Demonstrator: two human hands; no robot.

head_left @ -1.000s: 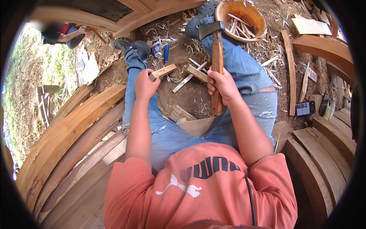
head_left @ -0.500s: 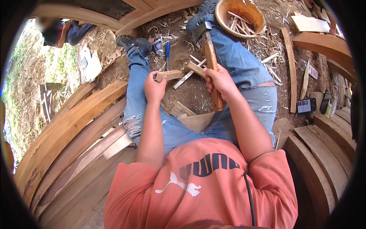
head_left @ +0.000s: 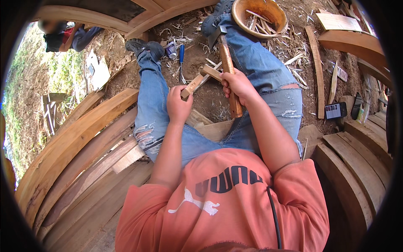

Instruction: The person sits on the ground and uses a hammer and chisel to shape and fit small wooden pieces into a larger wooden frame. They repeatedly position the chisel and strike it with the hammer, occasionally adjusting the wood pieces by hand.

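My left hand (head_left: 179,103) is closed around one end of a small squared wooden block (head_left: 193,83) with a dark mark on its face. My right hand (head_left: 238,86) grips the wooden handle of a hatchet (head_left: 227,56), its metal head pointing away from me beside my right leg. The same hand also pinches a second small wooden block (head_left: 213,72), which angles toward the first. The tips of the two blocks are close together; whether they touch I cannot tell. Beyond my left hand, a blue-handled chisel (head_left: 181,53) rests on the dirt.
A round tan bowl (head_left: 238,19) of wood offcuts stands by my right foot. Shavings litter the ground. Curved timbers (head_left: 84,130) are stacked at my left, with more timbers (head_left: 352,161) at right. A phone (head_left: 336,110) lies at right. Another person (head_left: 69,38) is at far left.
My left hand has moved right and slightly nearer, turning its block so the far end points more away from me. My right hand still holds the hatchet and second block.
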